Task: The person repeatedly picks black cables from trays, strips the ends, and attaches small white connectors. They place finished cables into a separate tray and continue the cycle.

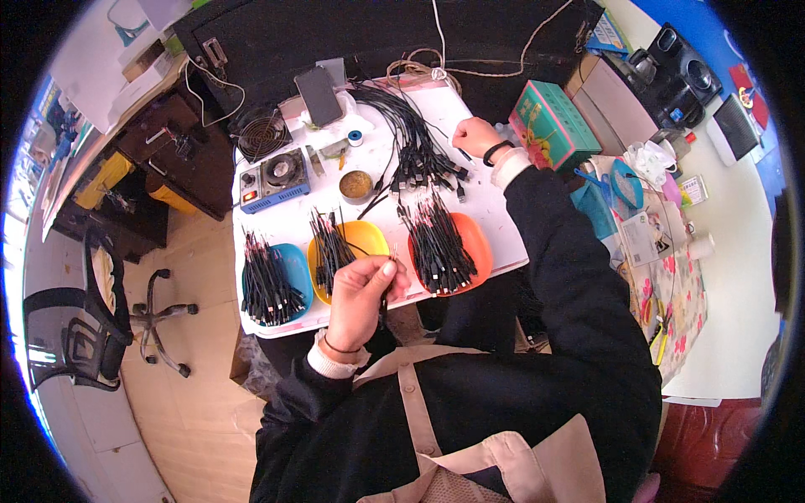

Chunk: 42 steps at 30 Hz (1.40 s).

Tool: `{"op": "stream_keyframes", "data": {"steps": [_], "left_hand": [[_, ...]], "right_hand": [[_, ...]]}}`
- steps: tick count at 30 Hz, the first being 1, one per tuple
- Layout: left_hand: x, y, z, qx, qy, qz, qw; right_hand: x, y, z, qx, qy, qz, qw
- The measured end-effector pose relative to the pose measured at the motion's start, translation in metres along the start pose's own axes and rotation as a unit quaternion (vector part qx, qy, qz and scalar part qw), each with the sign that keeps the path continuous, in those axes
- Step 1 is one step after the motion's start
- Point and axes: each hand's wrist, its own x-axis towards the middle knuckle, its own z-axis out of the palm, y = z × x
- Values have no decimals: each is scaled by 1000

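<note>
Head view: a black cable is pinched by the left hand's fingers, tip toward 12 o'clock; the right hand is curled farther off, at 1 o'clock, its hold unclear.

A black top is worn, its front divided by a beige buttoned strip. Both sleeves are edged by whitish cuffs. The right wrist is circled by a black band, the left wrist by a thin brownish bangle.
</note>
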Motion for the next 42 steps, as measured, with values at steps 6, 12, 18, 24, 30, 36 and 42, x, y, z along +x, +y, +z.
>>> {"op": "stream_keyframes", "data": {"steps": [6,12,18,24,30,36,42], "left_hand": [[55,14,22,-117,-62,-30,991],[107,57,32,-100,-51,26,993],[34,53,42,1,-66,122,990],[-19,41,24,-156,45,149,976],[-66,36,28,-107,88,198,970],[-99,4,50,41,140,221,964],[-105,-15,52,41,78,152,984]], "right_hand": [[-135,-99,-29,411,-117,-67,902],[-293,-163,55,225,-38,-123,966],[-317,-148,86,186,-55,-159,968],[-323,-140,103,101,-60,-180,977],[-329,-148,102,138,-159,-173,962],[-293,-186,11,485,-20,-130,865],[-270,-211,-16,646,-152,-114,740]]}}
